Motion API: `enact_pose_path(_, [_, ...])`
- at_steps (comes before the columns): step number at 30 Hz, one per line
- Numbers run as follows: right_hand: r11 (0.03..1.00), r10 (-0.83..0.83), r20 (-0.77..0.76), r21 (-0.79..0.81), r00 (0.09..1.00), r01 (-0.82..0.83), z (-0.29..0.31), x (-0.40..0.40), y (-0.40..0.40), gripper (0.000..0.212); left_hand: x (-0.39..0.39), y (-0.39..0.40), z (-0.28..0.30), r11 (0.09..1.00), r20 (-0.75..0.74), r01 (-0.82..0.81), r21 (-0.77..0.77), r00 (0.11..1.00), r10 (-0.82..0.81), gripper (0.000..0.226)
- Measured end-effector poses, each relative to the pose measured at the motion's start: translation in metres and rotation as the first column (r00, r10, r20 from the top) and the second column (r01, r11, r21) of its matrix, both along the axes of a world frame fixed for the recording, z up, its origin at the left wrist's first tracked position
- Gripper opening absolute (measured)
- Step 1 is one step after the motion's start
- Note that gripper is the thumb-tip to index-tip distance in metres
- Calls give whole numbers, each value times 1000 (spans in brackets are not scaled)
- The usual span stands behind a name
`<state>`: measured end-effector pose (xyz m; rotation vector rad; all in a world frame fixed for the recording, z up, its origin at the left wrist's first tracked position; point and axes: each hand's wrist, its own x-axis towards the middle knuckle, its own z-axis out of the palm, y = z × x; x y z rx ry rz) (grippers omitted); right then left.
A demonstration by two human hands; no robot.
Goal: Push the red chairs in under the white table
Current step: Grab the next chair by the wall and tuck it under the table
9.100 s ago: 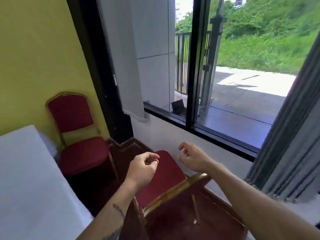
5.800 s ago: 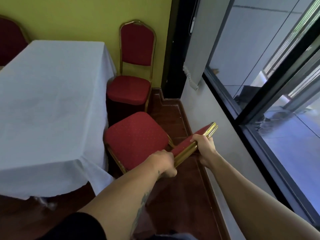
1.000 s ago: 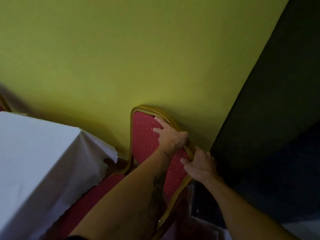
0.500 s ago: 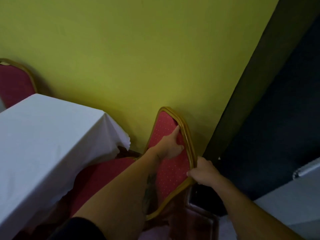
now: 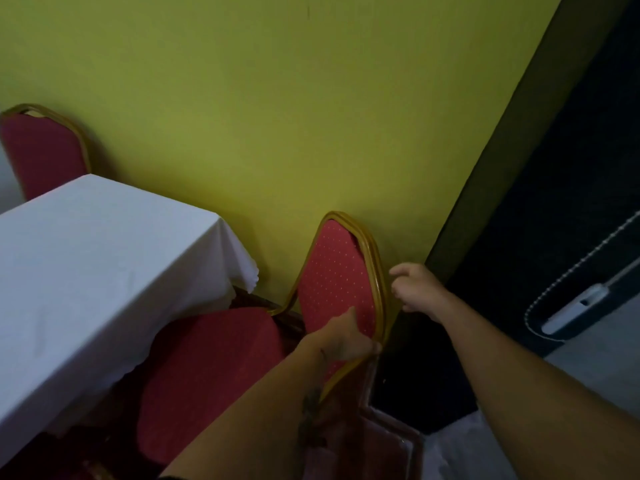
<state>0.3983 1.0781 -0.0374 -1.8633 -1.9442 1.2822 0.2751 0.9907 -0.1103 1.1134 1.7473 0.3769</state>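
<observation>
Left hand [image 5: 341,336] grips the chair [image 5: 337,282] back's lower rim, likely to steer the seat under the table [image 5: 86,258]. Right hand [image 5: 414,289] loose, empty, just beside the rim. Seat partly under the table's corner.

Chair [image 5: 207,368] right of table [image 5: 86,271], its seat partly under.

A yellow-green wall [image 5: 277,116] fills most of the view and is lit dimly. At its right edge a dark frame [image 5: 512,140] is seen, with a black surface [image 5: 571,202] beside it. Below, dark reddish-brown floor trim [image 5: 391,431] is visible.
</observation>
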Motion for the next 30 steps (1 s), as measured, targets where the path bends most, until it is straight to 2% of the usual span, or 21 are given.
enact_pose_path(2, [1000, 23, -19, -9, 1000, -23, 2, -18, 19, 51, 12, 9, -9, 997, 42, -47, -62, 998, 49, 114])
enact_pose_path(4, [997, 63, -18, -39, 998, -64, 0, -35, 37, 47, 25, 21, -17, 987, 96, -111, -117, 988, 123, 123])
enact_pose_path(7, [989, 110, -22, -95, 994, -111, -10, -55, 64, 51, 41, 41, -20, 944, 118, -288, -160, 944, 308, 124])
enact_pose_path(9, [987, 120, -31, -100, 992, -123, -19, -62, 78, 50, 46, 53, -22, 918, 98, -350, -184, 923, 372, 123])
enact_pose_path(13, [989, 111, -91, -87, 990, -119, -39, -69, 97, 46, 49, 63, -26, 912, 44, -393, -118, 915, 400, 124])
enact_pose_path(16, [989, 126, -95, -67, 987, -132, -46, -69, 101, 19, 52, 66, -26, 902, 50, -417, -114, 904, 424, 123])
enact_pose_path(17, [988, 131, -96, -71, 987, -139, -47, -68, 102, 18, 52, 66, -25, 899, 63, -421, -121, 901, 430, 123])
enact_pose_path(23, [978, 147, -83, -135, 986, -157, -44, -58, 100, 28, 53, 54, -15, 915, 96, -373, -157, 916, 390, 124])
enact_pose_path(27, [985, 87, -82, -140, 993, -98, -44, -45, 94, 42, 61, 47, -9, 917, 30, -380, -121, 922, 386, 106])
enact_pose_path(30, [989, 22, -80, -143, 997, -33, -42, -38, 88, 51, 60, 40, -10, 940, 36, -329, -86, 942, 333, 94])
